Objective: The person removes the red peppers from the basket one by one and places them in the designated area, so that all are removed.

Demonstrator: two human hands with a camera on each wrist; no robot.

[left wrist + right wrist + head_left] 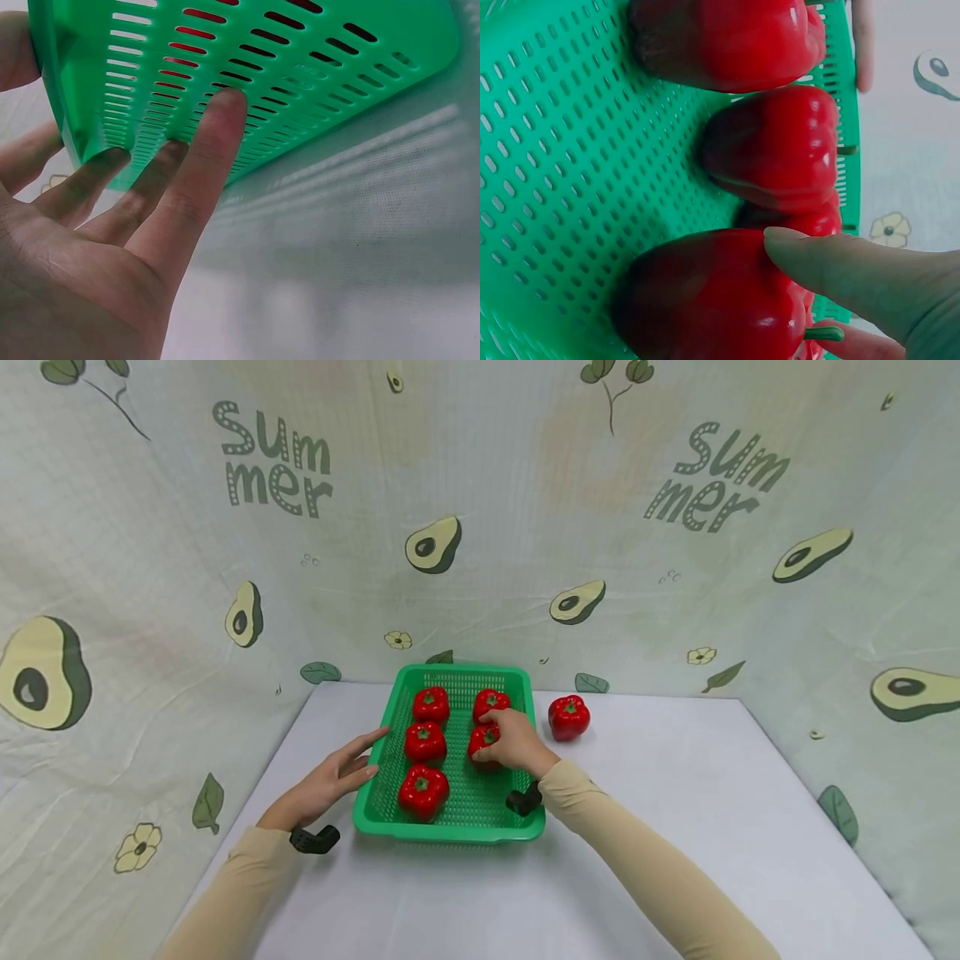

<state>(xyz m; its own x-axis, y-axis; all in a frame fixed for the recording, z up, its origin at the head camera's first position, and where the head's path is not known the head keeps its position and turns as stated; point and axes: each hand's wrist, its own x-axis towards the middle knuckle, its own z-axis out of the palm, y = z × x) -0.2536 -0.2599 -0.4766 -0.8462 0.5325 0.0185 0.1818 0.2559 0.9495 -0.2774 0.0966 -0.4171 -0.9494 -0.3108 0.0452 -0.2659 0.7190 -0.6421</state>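
A green plastic basket (461,833) stands on the table. Inside its right half, my right hand (519,745) grips a red bell pepper (712,292), thumb on the near side and fingers beyond it. Just behind that is another red bell pepper (489,699). Along the basket's left side sit a back pepper (431,704), a middle pepper (425,743) and a front pepper (423,792). My left hand (327,783) lies at the basket's left wall, its extended fingers touching the slotted outside (262,82) in the left wrist view.
One more red bell pepper (568,718) stands on the white table (675,793), to the right of the basket. Behind and beside the table hangs a pale cloth (495,468) printed with avocados, leaves and lettering. A black band (315,840) circles the left wrist.
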